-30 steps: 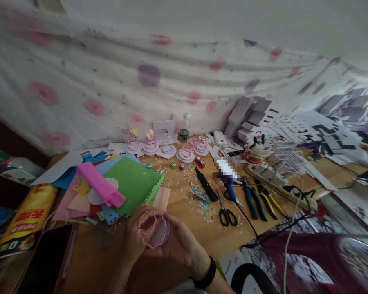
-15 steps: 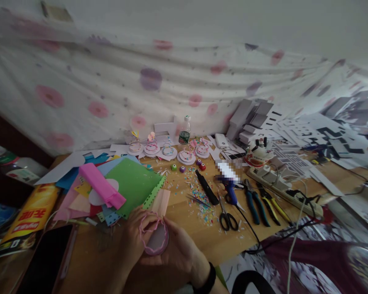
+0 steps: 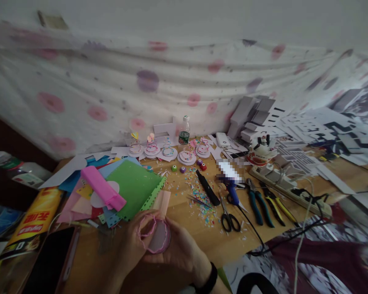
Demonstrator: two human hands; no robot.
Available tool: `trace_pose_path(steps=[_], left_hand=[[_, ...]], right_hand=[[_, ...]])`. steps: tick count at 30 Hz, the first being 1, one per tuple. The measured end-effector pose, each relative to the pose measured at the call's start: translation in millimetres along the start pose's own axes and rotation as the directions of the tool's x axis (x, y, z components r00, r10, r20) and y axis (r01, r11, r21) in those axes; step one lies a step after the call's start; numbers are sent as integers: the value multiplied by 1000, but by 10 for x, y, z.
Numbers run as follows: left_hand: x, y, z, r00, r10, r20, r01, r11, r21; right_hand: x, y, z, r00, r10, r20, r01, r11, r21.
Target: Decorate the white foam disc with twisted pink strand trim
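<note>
L hand point(image 3: 136, 243) & R hand point(image 3: 182, 247) were low over the counter point(image 3: 210, 241), facing each other, R palm cupped up, as I saw it. Both grips were curled in around a pink-rimmed disc point(image 3: 159, 240) held b/w them; exact L fingertip contact was hard to tell. Bare wood lay R of them, up to the scissors point(image 3: 230, 222), w/ the counter's front edge nearby. Disc: flat, greyish, rim thin & wavy. Green sheet point(image 3: 135, 185), hole-edged, lay just beyond L hand.

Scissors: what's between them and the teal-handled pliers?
The blue glue gun and its black cord lie between the scissors and the pliers, as the head view shows.
</note>
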State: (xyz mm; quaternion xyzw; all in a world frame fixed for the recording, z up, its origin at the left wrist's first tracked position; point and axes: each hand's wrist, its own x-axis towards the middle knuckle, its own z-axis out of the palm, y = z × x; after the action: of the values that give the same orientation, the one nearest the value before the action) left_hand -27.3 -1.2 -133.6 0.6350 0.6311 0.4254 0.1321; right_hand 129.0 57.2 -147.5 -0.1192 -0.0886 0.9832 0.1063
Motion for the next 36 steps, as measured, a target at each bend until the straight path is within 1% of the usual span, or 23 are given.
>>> trace_pose_path(steps=[2,5,7,9,11,13,15,17,19,21,23,25,27,28,29,32,33,36], left_hand=[[2,-1,-60,998,-67,19,68,996,-50],[12,-7,-177,999,-47,-2,47,999,-17],[9,-9,-217,999,-37,13,37,999,-14],[-9,-5,-189,998,-54,42,57,996,-66],[-38,12,-105,992,-105,64,113,982,-152],[-60,47,-10,985,-166,40,171,951,-256],[-56,100,49,980,-200,19,194,918,-347],[-28,156,52,982,-191,11,180,902,-392],[4,196,23,985,-166,43,169,907,-385],[11,208,1,983,-173,56,181,904,-388],[-14,197,10,971,-233,49,231,869,-437],[-58,174,45,941,-332,57,313,800,-511],[-96,153,83,910,-401,106,388,732,-560],[-108,144,98,900,-419,123,410,715,-566],[-115,137,107,897,-426,121,417,719,-556],[-117,116,102,915,-398,74,383,792,-475],[-114,110,91,922,-382,58,366,816,-448],[-101,102,50,952,-299,63,302,885,-353]], right_hand=[[-19,-22,-29,1000,-12,-16,13,999,37],[-61,-62,-49,997,-45,-61,49,996,68],[-81,-81,-38,995,-65,-77,70,995,71],[-85,-84,-13,997,-52,-57,56,996,74],[-75,-67,12,999,-17,-34,19,997,71],[-59,-35,29,999,27,-23,-26,998,57],[-47,0,41,999,51,2,-51,998,48],[-44,25,55,997,60,39,-62,997,52],[-50,33,76,996,58,64,-62,996,57],[-61,27,101,996,54,65,-57,997,47],[-69,19,120,998,51,44,-52,998,24],[-70,17,128,998,48,38,-48,999,9],[-66,20,124,997,49,60,-49,999,2],[-63,23,121,996,50,75,-50,999,2],[-60,25,119,995,50,89,-51,999,3],[-64,27,130,995,43,91,-44,999,12],[-69,27,140,996,34,81,-35,999,10],[-82,34,170,999,24,39,-23,1000,-11]])
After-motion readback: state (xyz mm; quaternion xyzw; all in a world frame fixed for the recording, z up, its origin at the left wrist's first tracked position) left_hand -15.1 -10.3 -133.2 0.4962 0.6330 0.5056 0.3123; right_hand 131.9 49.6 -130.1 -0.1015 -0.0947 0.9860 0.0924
